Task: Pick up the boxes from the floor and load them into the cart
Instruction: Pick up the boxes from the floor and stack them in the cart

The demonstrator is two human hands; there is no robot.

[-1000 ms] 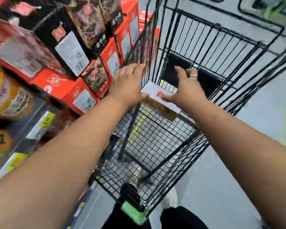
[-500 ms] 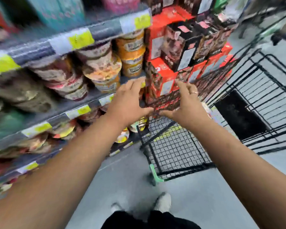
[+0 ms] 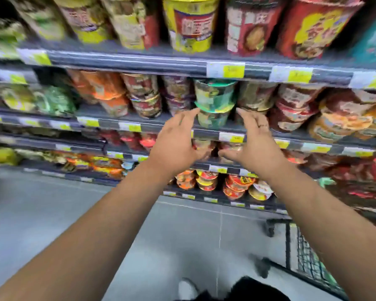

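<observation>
1. Below both hands, closest to the camera, a pale shoe (image 3: 186, 288) and dark trousers (image 3: 254, 290) are showing at the bottom edge, over the grey floor (image 3: 52, 213).
2. Below and to the right of the right hand, the black wire cart (image 3: 308, 263) is standing on that floor. Only one corner is showing, and I cannot tell what is lying in it.
3. Two bare forearms are reaching forward side by side.
4. The left hand (image 3: 175, 144) is hanging in the air with its fingers loose and wide, holding nothing.
5. The right hand (image 3: 256, 144) is hovering just beside it, palm turned toward it. Its fingers are equally wide and empty, and it is wearing a ring (image 3: 262, 125).
6. Beyond the gap between the hands, green-lidded cups (image 3: 214, 101) are sitting stacked on a shelf (image 3: 126, 61).
7. Above the hands, yellow price tags (image 3: 225, 70) are lining the shelf edge. Below the hands, red bowls (image 3: 206, 180) are filling the lowest level.
8. Far to the right of the right hand, red packs (image 3: 367, 170) are blurring together, too smeared to tell whether they are boxes.
</observation>
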